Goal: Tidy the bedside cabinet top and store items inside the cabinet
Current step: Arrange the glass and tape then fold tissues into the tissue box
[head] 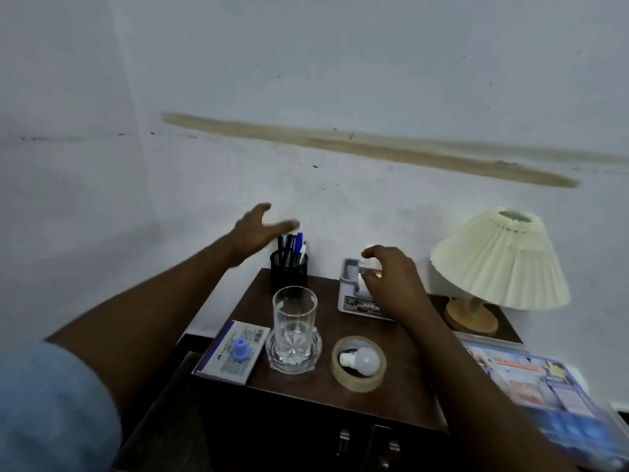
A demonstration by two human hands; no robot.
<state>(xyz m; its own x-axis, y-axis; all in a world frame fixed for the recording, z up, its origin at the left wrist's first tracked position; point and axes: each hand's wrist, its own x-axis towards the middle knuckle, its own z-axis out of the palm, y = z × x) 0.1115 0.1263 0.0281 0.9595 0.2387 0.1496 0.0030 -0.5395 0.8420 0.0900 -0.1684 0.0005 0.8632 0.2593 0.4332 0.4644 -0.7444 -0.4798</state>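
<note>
Two bare hands reach over the dark wooden bedside cabinet top (340, 400), which stands against a pale wall. On the left, the left hand (260, 229) hovers in the air above and just left of a black mesh pen holder (288, 272) at the far left corner, its fingers straight and spread, holding nothing; a light blue sleeve (51, 403) covers the upper arm. The right hand (391, 277) is over a grey plastic tray (349, 272) at the far middle of the top, its fingers curled round a small white object (369, 264) whose kind cannot be told. Several pens (294, 245), black and blue, stand upright in the holder. Nearer, a clear drinking glass (295, 311) stands upright on a clear glass coaster (272, 356). Just left of it, at the near left edge, lies a flat printed box (224, 362) with a small blue cap (241, 350) on top. To the right of the glass a roll of tape (357, 384) lies flat, and a white light bulb (366, 361) lies on its side inside its ring. At the far right a table lamp with a pleated cream shade (500, 264) stands on a round wooden base (471, 316). Near right, a glossy printed brochure (537, 379) overhangs the cabinet's edge. Two metal door handles (343, 437) show on the front below.
</note>
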